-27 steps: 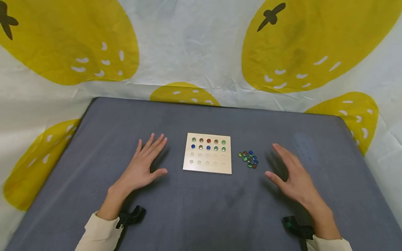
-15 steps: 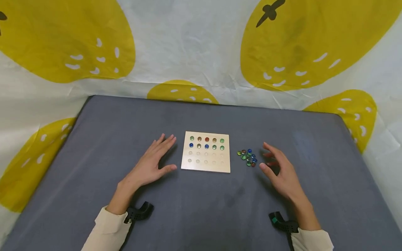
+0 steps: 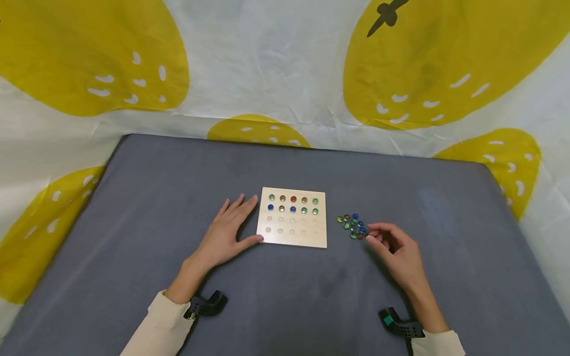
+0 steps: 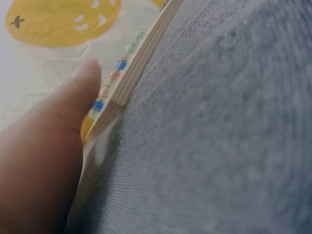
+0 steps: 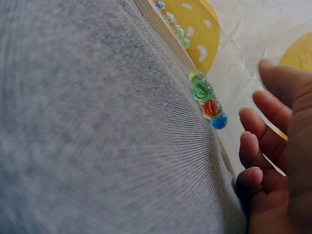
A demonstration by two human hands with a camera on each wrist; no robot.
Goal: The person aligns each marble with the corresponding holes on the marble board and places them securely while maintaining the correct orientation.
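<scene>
A light wooden board [image 3: 291, 239] lies flat on the grey-covered table. Glass marbles [image 3: 293, 199] in green, amber, red and blue sit in its two far rows, while the two near rows show bare hollows. My left hand [image 3: 222, 240] lies at the board's left side with straight, spread fingers, its thumb tip right at the near-left corner. To the right of the board is a loose cluster of marbles [image 3: 354, 228]. Beside that cluster is my right hand [image 3: 400, 254], fingers loosely bent. In the right wrist view its thumb [image 5: 282, 80] stands apart from the fingers, with nothing seen between them.
The grey cloth [image 3: 285, 306] covers the whole table. A white curtain [image 3: 267, 59] with yellow fruit prints hangs behind the far edge and at both sides. Black wrist mounts [image 3: 209, 304] sit by both sleeves.
My left hand has moved right, up to the board's edge. My right hand has come left to the loose marbles, and its fingers have bent more. The marbles stay in place.
</scene>
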